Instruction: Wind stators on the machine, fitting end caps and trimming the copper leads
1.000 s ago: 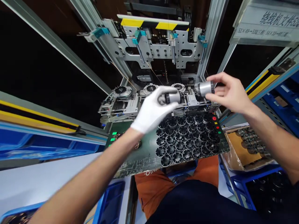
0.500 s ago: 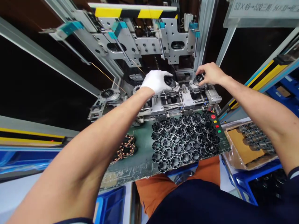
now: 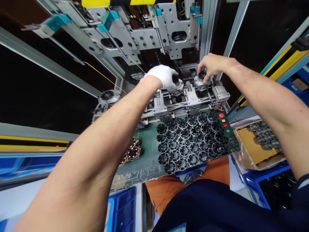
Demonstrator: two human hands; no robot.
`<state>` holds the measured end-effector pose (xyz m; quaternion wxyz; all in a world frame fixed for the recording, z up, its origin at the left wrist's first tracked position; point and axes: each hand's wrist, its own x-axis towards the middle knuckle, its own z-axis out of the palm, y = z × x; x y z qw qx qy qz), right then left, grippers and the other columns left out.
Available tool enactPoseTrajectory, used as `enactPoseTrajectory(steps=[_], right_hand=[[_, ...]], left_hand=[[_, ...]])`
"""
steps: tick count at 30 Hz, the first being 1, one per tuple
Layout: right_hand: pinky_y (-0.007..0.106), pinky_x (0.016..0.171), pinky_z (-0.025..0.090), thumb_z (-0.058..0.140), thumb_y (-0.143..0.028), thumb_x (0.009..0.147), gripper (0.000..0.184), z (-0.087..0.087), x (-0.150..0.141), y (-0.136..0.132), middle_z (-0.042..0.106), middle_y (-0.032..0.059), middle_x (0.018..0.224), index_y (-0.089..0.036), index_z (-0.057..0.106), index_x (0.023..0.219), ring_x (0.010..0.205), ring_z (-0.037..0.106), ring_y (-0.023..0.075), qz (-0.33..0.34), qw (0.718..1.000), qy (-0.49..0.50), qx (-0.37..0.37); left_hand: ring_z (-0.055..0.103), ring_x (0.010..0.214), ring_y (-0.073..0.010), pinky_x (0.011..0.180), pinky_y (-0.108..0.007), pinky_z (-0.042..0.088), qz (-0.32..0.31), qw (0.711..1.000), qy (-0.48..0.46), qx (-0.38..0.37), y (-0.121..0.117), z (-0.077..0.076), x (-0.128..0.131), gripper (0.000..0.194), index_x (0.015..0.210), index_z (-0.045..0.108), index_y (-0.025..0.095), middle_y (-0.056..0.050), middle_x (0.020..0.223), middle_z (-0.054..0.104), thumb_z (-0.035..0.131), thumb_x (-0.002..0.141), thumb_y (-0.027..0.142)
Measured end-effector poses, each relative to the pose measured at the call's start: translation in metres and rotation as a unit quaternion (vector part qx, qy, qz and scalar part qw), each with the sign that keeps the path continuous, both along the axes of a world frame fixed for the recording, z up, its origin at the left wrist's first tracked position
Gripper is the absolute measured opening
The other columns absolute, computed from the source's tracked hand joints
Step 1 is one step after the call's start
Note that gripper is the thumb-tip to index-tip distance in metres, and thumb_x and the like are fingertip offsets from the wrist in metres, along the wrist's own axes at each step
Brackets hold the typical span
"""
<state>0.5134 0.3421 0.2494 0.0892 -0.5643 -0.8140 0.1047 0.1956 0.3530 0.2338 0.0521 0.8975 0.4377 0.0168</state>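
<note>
My left hand (image 3: 162,74), in a white glove, has its fingers round a stator core (image 3: 175,78) with a black toothed end. That core sits in a round metal holder (image 3: 178,88) of the winding machine; the glove hides much of it. Further right, my bare right hand (image 3: 209,66) grips a second stator core (image 3: 201,75) from above, seated low in the rightmost holder (image 3: 201,85). The leftmost holder (image 3: 108,96) carries a black toothed ring. My left forearm partly covers the holder between.
Rows of stator cores (image 3: 184,150) stand on the green panel (image 3: 149,167), beside coloured buttons (image 3: 223,120). Copper-wound pieces (image 3: 131,151) lie left. Wire nozzles (image 3: 111,42) with thin copper wire hang above. A cardboard box (image 3: 251,151) of cores stands right.
Both hands have carried their stator cores forward and down onto the holders, and the right core now sits lower. The camera view has shifted downward.
</note>
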Motion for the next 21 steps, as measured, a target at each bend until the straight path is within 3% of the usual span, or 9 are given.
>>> enactPoseTrajectory(steps=[2, 4, 7, 9, 11, 13, 15, 18, 21], right_hand=[[0.046, 0.119, 0.061, 0.111, -0.022, 0.059, 0.068, -0.015, -0.009, -0.028, 0.088, 0.0062, 0.117, -0.015, 0.088, 0.123, 0.124, 0.08, 0.0321, -0.019, 1.0, 0.008, 0.016], [0.06, 0.137, 0.049, 0.104, -0.021, 0.065, 0.098, -0.036, -0.019, -0.064, 0.068, 0.0177, 0.165, -0.013, 0.071, 0.157, 0.157, 0.061, 0.0461, -0.021, 0.999, 0.004, 0.028], [0.068, 0.147, 0.028, 0.084, -0.025, 0.08, 0.12, -0.064, -0.025, -0.106, 0.023, 0.0209, 0.193, -0.007, 0.027, 0.184, 0.18, 0.023, 0.0464, -0.015, 0.998, -0.028, 0.056], [0.068, 0.148, 0.022, 0.076, -0.025, 0.082, 0.122, -0.077, -0.022, -0.115, 0.015, 0.021, 0.195, -0.006, 0.015, 0.186, 0.181, 0.015, 0.0442, -0.008, 0.997, -0.045, 0.067], [0.066, 0.148, 0.021, 0.074, -0.026, 0.083, 0.122, -0.084, -0.016, -0.113, 0.013, 0.0197, 0.195, -0.008, 0.013, 0.187, 0.182, 0.014, 0.0427, 0.002, 0.996, -0.052, 0.066], [0.064, 0.149, 0.02, 0.074, -0.028, 0.082, 0.123, -0.089, -0.009, -0.106, 0.011, 0.0183, 0.196, -0.009, 0.013, 0.187, 0.182, 0.013, 0.0424, 0.009, 0.996, -0.053, 0.067], [0.065, 0.149, 0.021, 0.075, -0.03, 0.082, 0.124, -0.092, -0.005, -0.1, 0.009, 0.0179, 0.196, -0.009, 0.012, 0.187, 0.182, 0.013, 0.0436, 0.01, 0.996, -0.052, 0.069], [0.069, 0.148, 0.022, 0.075, -0.033, 0.083, 0.124, -0.093, -0.002, -0.096, 0.007, 0.018, 0.196, -0.009, 0.011, 0.187, 0.181, 0.014, 0.0463, 0.009, 0.996, -0.057, 0.067], [0.07, 0.146, 0.029, 0.076, -0.036, 0.084, 0.123, -0.086, -0.001, -0.093, 0.014, 0.019, 0.195, -0.009, 0.015, 0.187, 0.179, 0.022, 0.0476, 0.007, 0.996, -0.068, 0.055]], left_hand=[[0.049, 0.167, -0.0503, 0.136, -0.062, 0.044, -0.022, 0.999, -0.033, 0.014, -0.025, -0.018, -0.002, 0.104, 0.178, 0.048, 0.014, -0.023, 0.182, 0.05, 0.083, 0.084, 0.044], [0.029, 0.178, -0.0487, 0.142, -0.063, 0.033, -0.039, 0.997, -0.059, 0.015, -0.051, -0.039, 0.0, 0.111, 0.183, 0.029, 0.006, -0.029, 0.191, 0.028, 0.078, 0.091, 0.042], [0.016, 0.181, -0.0493, 0.145, -0.066, 0.022, -0.03, 0.997, -0.071, 0.003, -0.069, -0.057, 0.004, 0.115, 0.184, 0.021, 0.002, -0.032, 0.193, 0.015, 0.078, 0.092, 0.04], [0.016, 0.181, -0.0475, 0.146, -0.063, 0.021, -0.043, 0.997, -0.068, -0.023, -0.063, -0.054, -0.009, 0.11, 0.183, 0.021, 0.0, -0.031, 0.193, 0.015, 0.076, 0.095, 0.037], [0.019, 0.182, -0.0399, 0.149, -0.054, 0.021, -0.06, 0.995, -0.077, -0.02, -0.05, -0.04, -0.045, 0.098, 0.183, 0.024, 0.001, -0.025, 0.194, 0.02, 0.069, 0.101, 0.032], [0.022, 0.182, -0.0302, 0.15, -0.047, 0.019, -0.045, 0.993, -0.1, 0.039, -0.04, -0.024, -0.102, 0.085, 0.184, 0.025, 0.006, -0.015, 0.195, 0.024, 0.058, 0.108, 0.025], [0.02, 0.182, -0.0283, 0.151, -0.053, 0.016, 0.016, 0.991, -0.105, 0.076, -0.038, -0.015, -0.165, 0.078, 0.182, 0.024, 0.002, -0.014, 0.196, 0.021, 0.047, 0.109, 0.013], [0.026, 0.18, -0.0316, 0.149, -0.059, 0.024, 0.098, 0.989, -0.082, 0.078, -0.045, -0.026, -0.235, 0.078, 0.177, 0.025, -0.007, -0.02, 0.193, 0.028, 0.045, 0.103, 0.004], [0.036, 0.177, -0.0362, 0.146, -0.055, 0.033, 0.119, 0.989, -0.058, 0.059, -0.05, -0.051, -0.256, 0.081, 0.172, 0.041, -0.008, -0.026, 0.187, 0.039, 0.053, 0.093, 0.001]])
